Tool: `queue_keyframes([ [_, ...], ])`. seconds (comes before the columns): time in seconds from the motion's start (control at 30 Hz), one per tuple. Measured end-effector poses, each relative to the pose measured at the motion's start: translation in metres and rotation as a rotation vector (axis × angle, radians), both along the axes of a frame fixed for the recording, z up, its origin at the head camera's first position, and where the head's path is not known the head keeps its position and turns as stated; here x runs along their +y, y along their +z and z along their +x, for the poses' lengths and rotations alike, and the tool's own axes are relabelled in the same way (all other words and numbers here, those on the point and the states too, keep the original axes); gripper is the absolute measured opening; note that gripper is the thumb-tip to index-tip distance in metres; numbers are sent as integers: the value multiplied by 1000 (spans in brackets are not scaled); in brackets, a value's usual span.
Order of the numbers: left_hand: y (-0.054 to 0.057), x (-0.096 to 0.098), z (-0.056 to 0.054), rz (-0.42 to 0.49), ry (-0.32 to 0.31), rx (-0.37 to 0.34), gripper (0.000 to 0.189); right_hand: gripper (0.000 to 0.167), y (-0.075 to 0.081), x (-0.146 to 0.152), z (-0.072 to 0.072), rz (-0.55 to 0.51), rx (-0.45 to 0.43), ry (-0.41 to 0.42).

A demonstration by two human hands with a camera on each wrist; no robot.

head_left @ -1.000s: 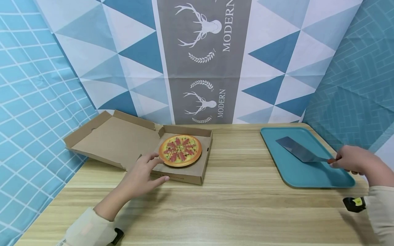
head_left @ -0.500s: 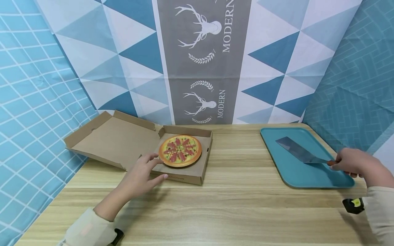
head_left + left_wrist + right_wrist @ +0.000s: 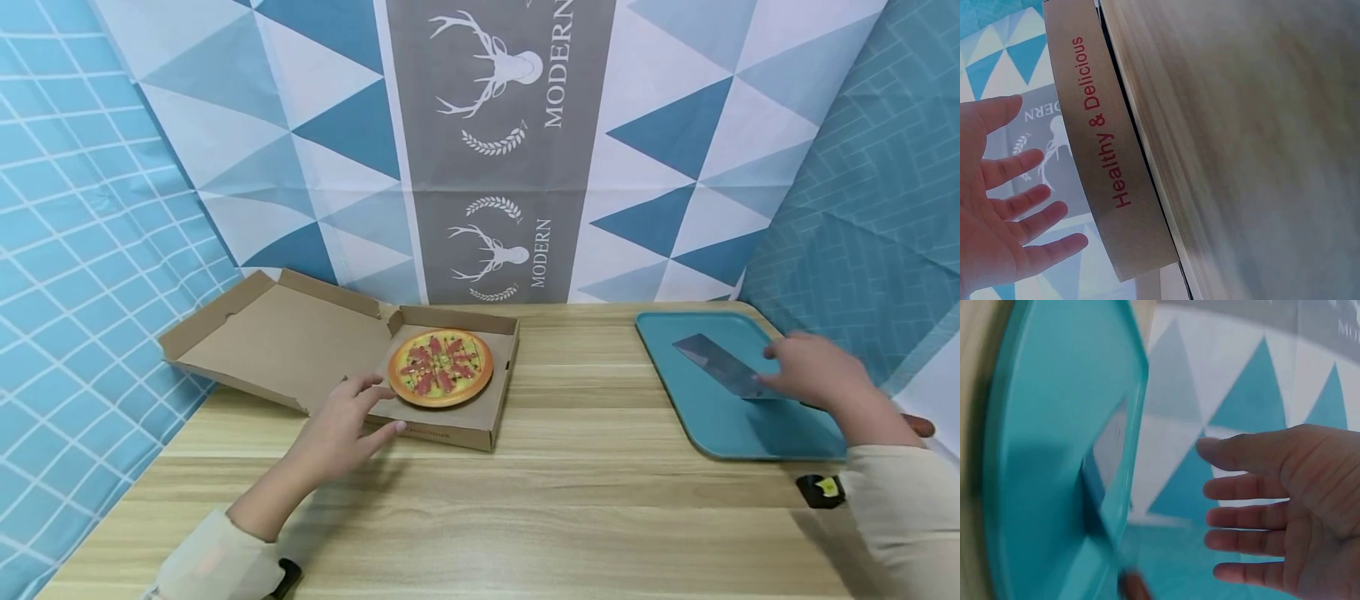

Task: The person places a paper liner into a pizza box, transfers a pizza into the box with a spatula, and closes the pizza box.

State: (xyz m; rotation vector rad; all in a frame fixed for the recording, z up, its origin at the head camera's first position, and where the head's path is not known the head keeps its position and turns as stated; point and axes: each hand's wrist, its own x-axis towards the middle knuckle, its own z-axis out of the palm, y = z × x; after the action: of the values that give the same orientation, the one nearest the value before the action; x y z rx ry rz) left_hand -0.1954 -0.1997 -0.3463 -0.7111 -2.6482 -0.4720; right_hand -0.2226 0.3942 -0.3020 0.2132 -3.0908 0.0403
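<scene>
The pizza [image 3: 441, 367], with its topping of red pieces, lies in the open cardboard pizza box [image 3: 498, 408]. My left hand [image 3: 333, 429] hovers at the box's front left, fingers spread and holding nothing; the left wrist view shows it beside the box's printed front wall [image 3: 1097, 131]. On the right, a metal spatula [image 3: 720, 364] rests with its blade on the teal tray [image 3: 697, 425]. Its brown handle [image 3: 918, 426] sticks out past the tray's right side, behind my wrist. Above the spatula is my right hand [image 3: 817, 372], empty with fingers extended in the right wrist view.
The box lid [image 3: 285, 342] is folded back to the left, close to the tiled side cloth [image 3: 90, 250]. A wooden table [image 3: 525, 517] carries everything. A patterned cloth [image 3: 660, 150] hangs along its back edge.
My right hand has let go of the spatula's handle and moved left and up over the tray. The spatula blade stays on the tray, and my left hand has hardly moved.
</scene>
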Motion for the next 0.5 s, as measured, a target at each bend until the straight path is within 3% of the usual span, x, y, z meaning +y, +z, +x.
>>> queue_keyframes([
  [0.1, 1, -2, 3, 54, 16, -30, 38, 39, -2, -29, -13, -28, 72, 108],
  [0.23, 2, -7, 6, 160, 48, -101, 32, 35, -8, -65, -30, -152, 106, 233],
  [0.37, 4, -17, 8, 273, 130, -230, 31, 34, -15, -97, -49, -277, 84, 277],
  [0.5, 8, -28, 10, 382, 249, -382, 38, 33, -24, -124, -71, -378, 66, 292],
])
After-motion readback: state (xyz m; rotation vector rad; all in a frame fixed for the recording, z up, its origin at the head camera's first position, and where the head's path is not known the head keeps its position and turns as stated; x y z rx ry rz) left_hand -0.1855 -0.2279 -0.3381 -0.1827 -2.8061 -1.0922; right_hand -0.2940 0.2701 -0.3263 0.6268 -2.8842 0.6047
